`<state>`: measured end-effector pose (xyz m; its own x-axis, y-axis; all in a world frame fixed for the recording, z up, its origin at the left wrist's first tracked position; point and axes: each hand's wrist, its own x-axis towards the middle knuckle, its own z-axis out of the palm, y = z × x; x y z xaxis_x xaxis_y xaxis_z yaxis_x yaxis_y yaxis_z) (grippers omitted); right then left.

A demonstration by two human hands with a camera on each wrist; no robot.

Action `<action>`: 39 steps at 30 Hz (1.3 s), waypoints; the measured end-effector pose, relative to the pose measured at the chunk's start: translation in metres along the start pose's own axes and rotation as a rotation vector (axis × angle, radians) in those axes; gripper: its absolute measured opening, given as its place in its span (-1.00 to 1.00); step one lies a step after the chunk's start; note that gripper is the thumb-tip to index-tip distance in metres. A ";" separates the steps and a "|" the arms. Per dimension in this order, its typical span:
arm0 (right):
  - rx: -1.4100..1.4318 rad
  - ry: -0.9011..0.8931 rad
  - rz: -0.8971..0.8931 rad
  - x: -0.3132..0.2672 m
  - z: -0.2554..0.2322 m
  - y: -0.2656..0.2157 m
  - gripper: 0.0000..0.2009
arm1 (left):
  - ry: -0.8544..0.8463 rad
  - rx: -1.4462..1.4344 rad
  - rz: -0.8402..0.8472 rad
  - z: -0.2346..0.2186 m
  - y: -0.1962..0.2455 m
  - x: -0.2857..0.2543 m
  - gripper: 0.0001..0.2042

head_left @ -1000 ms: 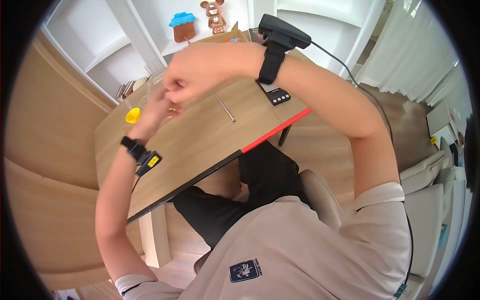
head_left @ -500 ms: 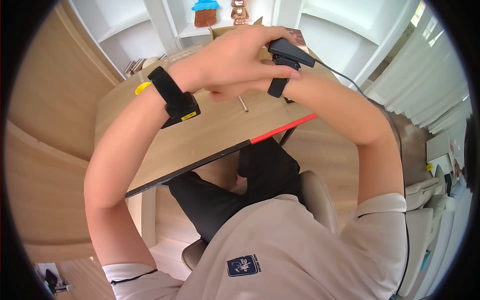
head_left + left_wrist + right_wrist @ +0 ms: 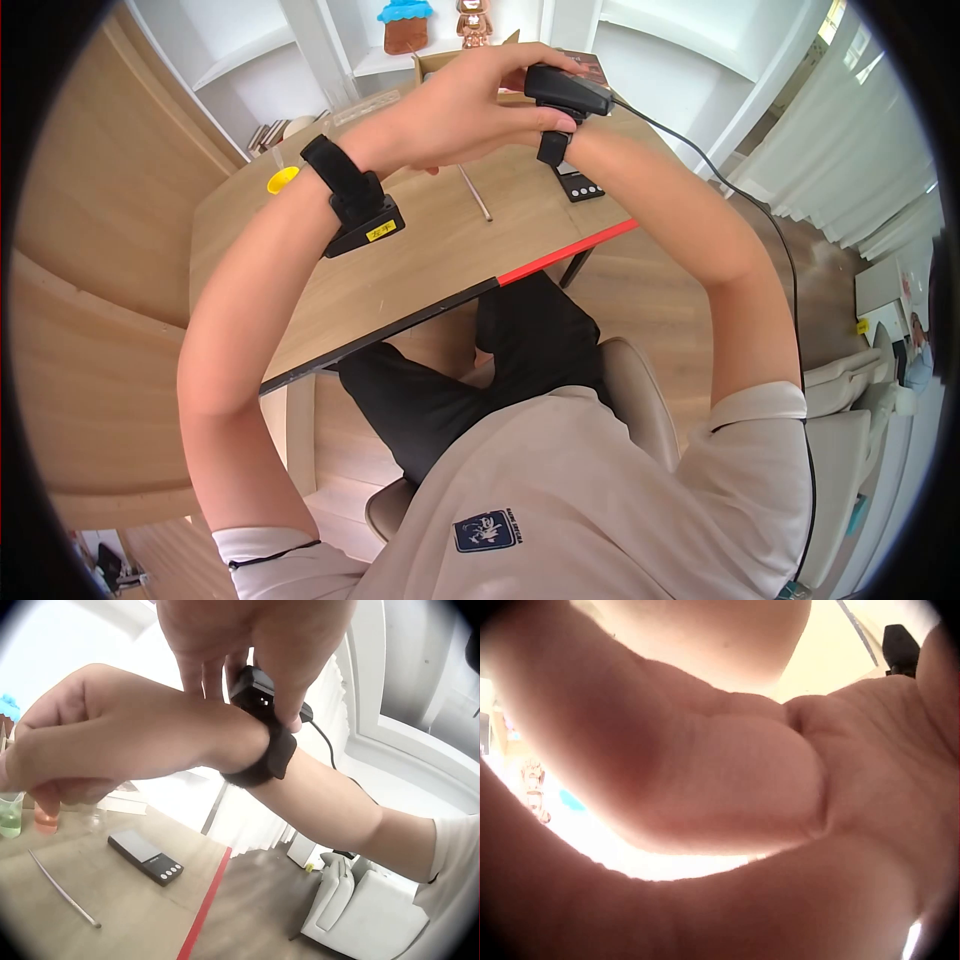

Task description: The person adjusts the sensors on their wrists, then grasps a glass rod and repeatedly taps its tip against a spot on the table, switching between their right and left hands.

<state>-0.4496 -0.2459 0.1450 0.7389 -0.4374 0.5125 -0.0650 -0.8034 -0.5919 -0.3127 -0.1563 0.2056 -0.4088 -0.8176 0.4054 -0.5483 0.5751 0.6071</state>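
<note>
In the head view my left hand (image 3: 455, 105) reaches across the right wrist, gripping the black wrist camera (image 3: 568, 92) between thumb and fingers. The left wrist view shows the thumb on the near side of that camera (image 3: 253, 688), by its black strap (image 3: 259, 766), and the fingers behind the wrist. My right hand (image 3: 97, 735) extends leftward there, fingers loosely curled with nothing seen in them; in the head view it is mostly hidden under the left hand. Close, blurred skin (image 3: 735, 772) fills most of the right wrist view.
On the wooden table (image 3: 400, 270) are a thin stick (image 3: 475, 193), a black scale (image 3: 578, 185) and a yellow cup (image 3: 283, 180). Cups of green (image 3: 10, 817) and orange liquid (image 3: 45, 819) stand farther back. A cable (image 3: 735, 190) trails from the right wrist camera.
My left hand has left its place by the right fingertips, crossed over the right hand and taken hold of the right wrist camera. Since then both wrists have shifted slightly, uncovering more of the scale and stick.
</note>
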 end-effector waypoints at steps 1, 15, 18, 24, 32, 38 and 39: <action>0.000 -0.014 -0.004 0.005 0.001 0.001 -0.65 | -0.002 -0.005 -0.013 0.000 0.003 -0.001 -0.47; 0.008 -0.220 -0.076 0.026 0.012 0.026 -0.65 | 0.103 -0.066 0.055 0.010 -0.010 0.004 -0.37; 0.006 -0.272 -0.098 0.020 0.006 0.032 -0.65 | 0.141 -0.080 0.014 0.015 -0.015 0.004 -0.29; 0.004 -0.380 -0.149 0.049 0.027 0.033 -0.65 | 0.226 0.188 -0.007 0.013 -0.015 -0.014 -0.04; -0.111 -0.432 -0.024 0.058 0.018 0.009 -0.69 | 0.223 0.244 -0.087 -0.007 -0.032 -0.047 -0.01; -0.575 -0.348 -0.196 0.046 0.012 0.002 -0.64 | 0.259 0.469 -0.054 -0.004 -0.049 -0.074 -0.18; -0.677 -0.361 -0.265 0.044 0.013 0.004 -0.63 | 0.267 0.449 -0.057 -0.004 -0.052 -0.078 -0.19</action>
<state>-0.4083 -0.2630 0.1571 0.9500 -0.1343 0.2821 -0.1641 -0.9828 0.0848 -0.2497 -0.1227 0.1452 -0.2006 -0.7926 0.5758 -0.8470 0.4357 0.3046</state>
